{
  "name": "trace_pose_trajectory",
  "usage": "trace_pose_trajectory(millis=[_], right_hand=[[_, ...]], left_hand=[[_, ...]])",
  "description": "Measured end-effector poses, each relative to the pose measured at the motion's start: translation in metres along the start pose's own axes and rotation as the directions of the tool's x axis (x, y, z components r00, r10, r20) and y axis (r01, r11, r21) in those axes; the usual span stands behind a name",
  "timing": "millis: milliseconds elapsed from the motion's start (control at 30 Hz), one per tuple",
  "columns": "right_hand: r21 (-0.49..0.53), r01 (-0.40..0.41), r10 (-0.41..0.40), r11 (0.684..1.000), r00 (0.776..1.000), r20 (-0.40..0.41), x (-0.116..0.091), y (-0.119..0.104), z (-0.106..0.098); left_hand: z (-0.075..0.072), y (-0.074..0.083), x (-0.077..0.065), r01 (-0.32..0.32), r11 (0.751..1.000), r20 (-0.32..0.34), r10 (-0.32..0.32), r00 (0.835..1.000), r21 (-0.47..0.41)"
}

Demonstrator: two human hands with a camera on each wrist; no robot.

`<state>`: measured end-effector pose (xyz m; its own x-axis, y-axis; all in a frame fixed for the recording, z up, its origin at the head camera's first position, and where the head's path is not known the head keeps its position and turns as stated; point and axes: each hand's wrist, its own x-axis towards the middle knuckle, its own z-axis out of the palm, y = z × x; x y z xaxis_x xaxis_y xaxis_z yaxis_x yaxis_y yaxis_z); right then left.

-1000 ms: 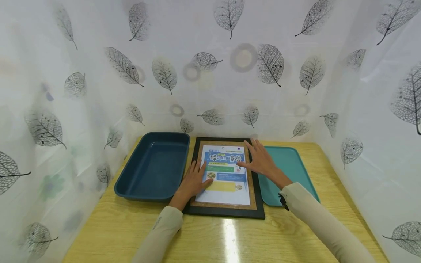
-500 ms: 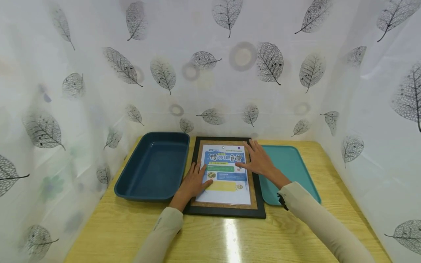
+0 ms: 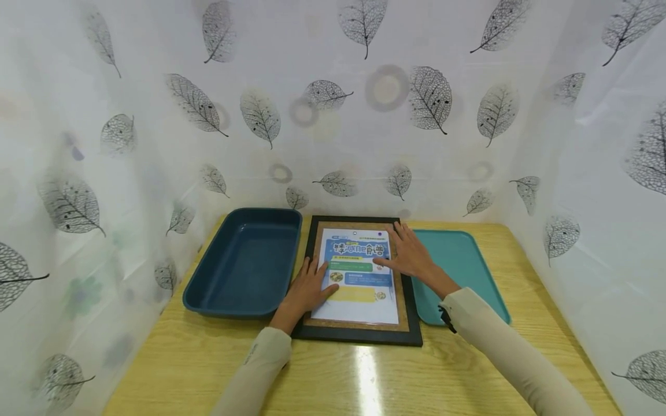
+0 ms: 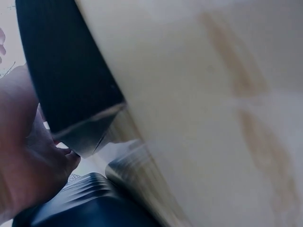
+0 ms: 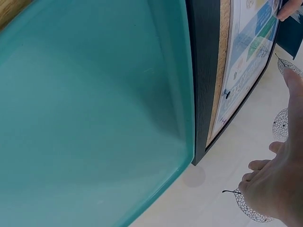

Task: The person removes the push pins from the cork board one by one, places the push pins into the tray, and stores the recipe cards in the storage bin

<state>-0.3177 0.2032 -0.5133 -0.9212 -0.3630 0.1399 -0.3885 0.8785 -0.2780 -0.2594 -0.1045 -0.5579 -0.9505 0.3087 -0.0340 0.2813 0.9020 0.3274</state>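
Note:
A cork board in a black frame (image 3: 359, 335) lies flat on the table, with a printed sheet (image 3: 356, 312) on it. One white pin (image 3: 355, 233) and one purple pin (image 3: 380, 234) show at the sheet's top. My left hand (image 3: 303, 292) lies over the frame's left side, fingers pointing away and thumb out over the paper. In the left wrist view, that hand (image 4: 33, 151) is beside the frame's dark edge (image 4: 66, 66). Spread fingers of my right hand (image 3: 413, 251) overlap the frame's upper right side. The right wrist view shows the right hand (image 5: 279, 179) with its thumb extended.
A deep dark blue basin (image 3: 241, 271) stands just left of the board. On the right, a teal tray (image 3: 470, 277) lies against the frame, partly under my right forearm. A leaf-patterned white curtain (image 3: 333, 138) encloses the wooden table (image 3: 322, 381) at the back and sides.

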Motion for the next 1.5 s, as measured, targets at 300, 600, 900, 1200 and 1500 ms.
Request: trace_pose_trajectory(millis=[300,600,900,1200,1500], right_hand=[[-0.024,0.039,-0.040,0.999,0.999,-0.037,0.005,-0.002,0.004],[-0.060,0.031,-0.032,0.998,0.999,-0.020,0.009,-0.001,0.010],[-0.031,0.004,-0.005,1.000,1.000,-0.016,0.014,-0.002,0.012],[-0.025,0.023,-0.024,0.999,0.999,-0.037,0.013,0.002,0.019],[-0.014,0.003,-0.004,1.000,1.000,-0.026,0.014,0.003,0.021]], left_hand=[[-0.004,0.001,-0.001,-0.008,1.000,0.000,0.008,1.000,0.008],[-0.002,0.001,-0.001,0.007,1.000,0.020,-0.007,1.000,-0.013],[-0.001,0.000,0.002,0.018,1.000,0.026,-0.018,1.000,-0.017],[-0.004,0.004,-0.001,0.037,0.999,0.034,-0.036,0.999,-0.025],[-0.005,0.005,0.000,0.035,0.999,0.035,-0.035,0.999,-0.018]])
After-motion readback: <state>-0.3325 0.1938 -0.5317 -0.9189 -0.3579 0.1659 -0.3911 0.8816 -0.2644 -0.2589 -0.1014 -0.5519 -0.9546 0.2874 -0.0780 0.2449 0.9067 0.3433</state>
